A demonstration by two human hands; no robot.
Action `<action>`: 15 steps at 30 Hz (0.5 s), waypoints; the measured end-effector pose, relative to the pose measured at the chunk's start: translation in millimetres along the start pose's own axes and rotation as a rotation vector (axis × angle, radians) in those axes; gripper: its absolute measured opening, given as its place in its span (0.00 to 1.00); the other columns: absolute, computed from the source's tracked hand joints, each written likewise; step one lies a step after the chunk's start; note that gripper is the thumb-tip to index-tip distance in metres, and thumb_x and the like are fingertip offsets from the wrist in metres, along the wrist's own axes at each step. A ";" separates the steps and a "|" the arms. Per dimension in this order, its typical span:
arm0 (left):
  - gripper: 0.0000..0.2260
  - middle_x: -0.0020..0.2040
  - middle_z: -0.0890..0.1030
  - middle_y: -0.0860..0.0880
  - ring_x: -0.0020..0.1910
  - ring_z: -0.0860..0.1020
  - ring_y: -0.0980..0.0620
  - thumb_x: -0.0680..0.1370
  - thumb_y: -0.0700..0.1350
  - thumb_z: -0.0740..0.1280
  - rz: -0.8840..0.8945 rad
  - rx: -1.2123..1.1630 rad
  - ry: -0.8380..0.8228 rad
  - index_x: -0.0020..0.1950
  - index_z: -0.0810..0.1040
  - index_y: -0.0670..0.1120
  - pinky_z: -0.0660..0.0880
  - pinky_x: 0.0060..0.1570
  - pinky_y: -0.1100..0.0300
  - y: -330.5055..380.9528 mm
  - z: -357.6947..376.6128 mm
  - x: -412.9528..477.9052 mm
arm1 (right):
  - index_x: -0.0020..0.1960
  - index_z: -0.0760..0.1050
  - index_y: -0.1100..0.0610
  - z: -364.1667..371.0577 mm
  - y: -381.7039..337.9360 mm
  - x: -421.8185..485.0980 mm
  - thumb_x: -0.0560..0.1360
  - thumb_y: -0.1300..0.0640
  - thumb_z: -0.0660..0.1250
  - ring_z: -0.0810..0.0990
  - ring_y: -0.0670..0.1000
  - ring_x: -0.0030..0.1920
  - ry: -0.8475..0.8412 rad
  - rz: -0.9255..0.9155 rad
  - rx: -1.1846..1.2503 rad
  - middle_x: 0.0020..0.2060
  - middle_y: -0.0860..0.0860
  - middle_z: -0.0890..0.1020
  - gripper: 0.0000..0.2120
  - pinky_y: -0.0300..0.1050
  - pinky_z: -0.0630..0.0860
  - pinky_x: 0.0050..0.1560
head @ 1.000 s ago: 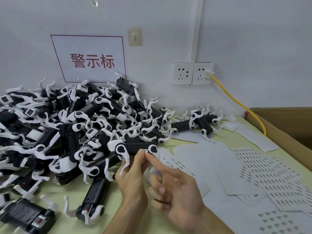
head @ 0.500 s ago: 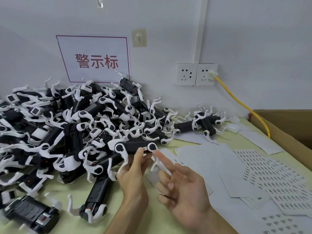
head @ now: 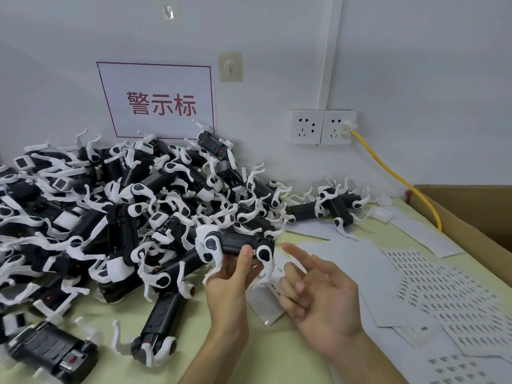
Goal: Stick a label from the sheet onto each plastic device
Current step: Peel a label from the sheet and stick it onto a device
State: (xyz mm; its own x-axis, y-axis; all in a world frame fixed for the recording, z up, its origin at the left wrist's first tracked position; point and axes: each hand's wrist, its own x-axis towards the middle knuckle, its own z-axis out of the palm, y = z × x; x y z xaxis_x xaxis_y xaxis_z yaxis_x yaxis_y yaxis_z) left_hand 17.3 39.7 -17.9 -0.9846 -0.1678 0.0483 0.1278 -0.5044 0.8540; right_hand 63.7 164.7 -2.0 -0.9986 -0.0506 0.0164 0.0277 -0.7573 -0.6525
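My left hand (head: 234,275) grips a black plastic device (head: 237,245) with white curved arms, held above the table in front of the pile. Its thumb presses on a small white label (head: 253,252) on the device's near side. My right hand (head: 318,289) hovers just right of the device, palm up, fingers spread and relaxed, index finger pointing toward it without touching. A label sheet (head: 273,289) with a few small labels lies on the table under the two hands.
A large heap of black and white devices (head: 119,206) covers the left of the table up to the wall. Label sheets (head: 432,286) spread over the right side. A cardboard box (head: 471,214) stands at the far right, with a yellow cable (head: 393,173) running from the wall socket.
My right index finger has drawn away from the label on the device, moving right. My left hand keeps hold of the device and has raised it slightly.
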 end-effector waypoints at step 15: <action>0.10 0.44 0.87 0.46 0.43 0.85 0.53 0.69 0.53 0.78 -0.002 0.100 -0.187 0.46 0.87 0.50 0.79 0.42 0.64 -2.2 2.1 -6.8 | 0.64 0.78 0.50 6.2 -1.8 2.2 0.72 0.52 0.68 0.84 0.44 0.49 0.085 -0.273 -0.758 0.52 0.43 0.85 0.20 0.36 0.78 0.48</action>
State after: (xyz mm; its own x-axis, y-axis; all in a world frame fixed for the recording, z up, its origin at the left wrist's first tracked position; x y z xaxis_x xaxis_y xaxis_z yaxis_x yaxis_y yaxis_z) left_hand 23.5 43.7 -19.1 -0.9910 -0.0026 0.1340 0.1229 -0.4162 0.9009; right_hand 61.7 161.9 3.9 -0.9667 0.1444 0.2114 -0.2252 -0.0873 -0.9704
